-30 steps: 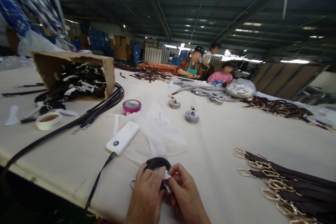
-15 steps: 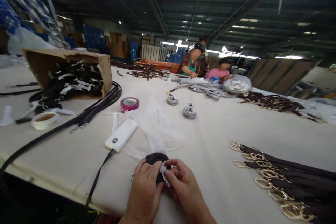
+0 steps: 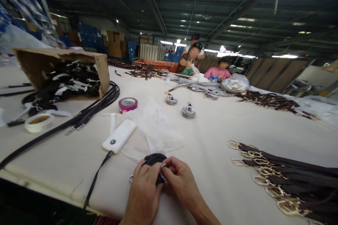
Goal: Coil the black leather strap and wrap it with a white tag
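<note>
A black strap wound into a coil [image 3: 155, 159] rests on the table near the front edge, a metal ring showing at its left. My left hand [image 3: 146, 186] is closed round the coil's near side. At its right, my right hand [image 3: 177, 175] pinches a white strip, mostly hidden by the fingers, against the coil. Just beyond both hands lies a thin clear plastic bag [image 3: 158, 126]. A white power bank [image 3: 119, 136] with a black cable is to the left of the bag.
Purple tape [image 3: 128, 104], a white tape roll [image 3: 39, 122] and a carton [image 3: 104, 74] of black straps stand left. Dark straps with gold rings [image 3: 285, 175] lie right. Two small wrapped coils [image 3: 188, 112] are ahead. People sit and stand across the table.
My right fingers have closed further over the white strip, which shows less now. Across the table, one person has raised a hand with white material. The view has shifted slightly.
</note>
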A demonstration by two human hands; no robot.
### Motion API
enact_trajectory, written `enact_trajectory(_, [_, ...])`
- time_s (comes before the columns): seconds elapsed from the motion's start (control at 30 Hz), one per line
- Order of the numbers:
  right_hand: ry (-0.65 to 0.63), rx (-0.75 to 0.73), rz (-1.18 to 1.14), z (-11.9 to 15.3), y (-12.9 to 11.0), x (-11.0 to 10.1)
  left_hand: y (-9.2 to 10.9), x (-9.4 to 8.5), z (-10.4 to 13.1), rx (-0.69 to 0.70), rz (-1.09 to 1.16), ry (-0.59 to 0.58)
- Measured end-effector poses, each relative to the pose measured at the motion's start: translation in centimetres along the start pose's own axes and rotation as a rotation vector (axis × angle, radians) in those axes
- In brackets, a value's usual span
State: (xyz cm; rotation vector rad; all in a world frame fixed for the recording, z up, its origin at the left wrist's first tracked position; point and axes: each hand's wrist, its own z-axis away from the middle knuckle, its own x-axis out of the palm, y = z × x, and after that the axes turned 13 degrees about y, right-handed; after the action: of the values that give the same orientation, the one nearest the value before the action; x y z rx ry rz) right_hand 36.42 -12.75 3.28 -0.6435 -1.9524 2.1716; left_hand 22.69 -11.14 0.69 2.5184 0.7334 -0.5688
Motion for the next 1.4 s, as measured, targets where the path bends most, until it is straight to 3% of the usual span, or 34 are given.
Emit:
enact_trajectory(0.27, [0.096, -0.057, -0.042, 0.4, 1.2, 0.8, 0.0, 0.3, 0.2, -0.020, 0.036, 0.035])
enact_trajectory(0.6, [-0.053, 0.121, -0.136, 1.2, 0.6, -0.3, 0.4, 0.0, 0.0, -0.044, 0.102, -0.024])
enact_trajectory(0.93, [-0.048, 0.171, -0.184, 0.8, 0.1, 0.1, -0.1, 0.1, 0.4, -0.017, 0.091, -0.040])
enact_trajectory(1.1, [-0.114, 0.208, -0.225, 0.9, 0.1, -0.7, -0.4, 0.0, 0.8, -0.019, 0.109, -0.142])
enact_trajectory(1.4, [-0.169, 0.221, -0.241, 0.5, 0.0, -1.1, -0.4, 0.0, 0.7, 0.008, 0.094, -0.137])
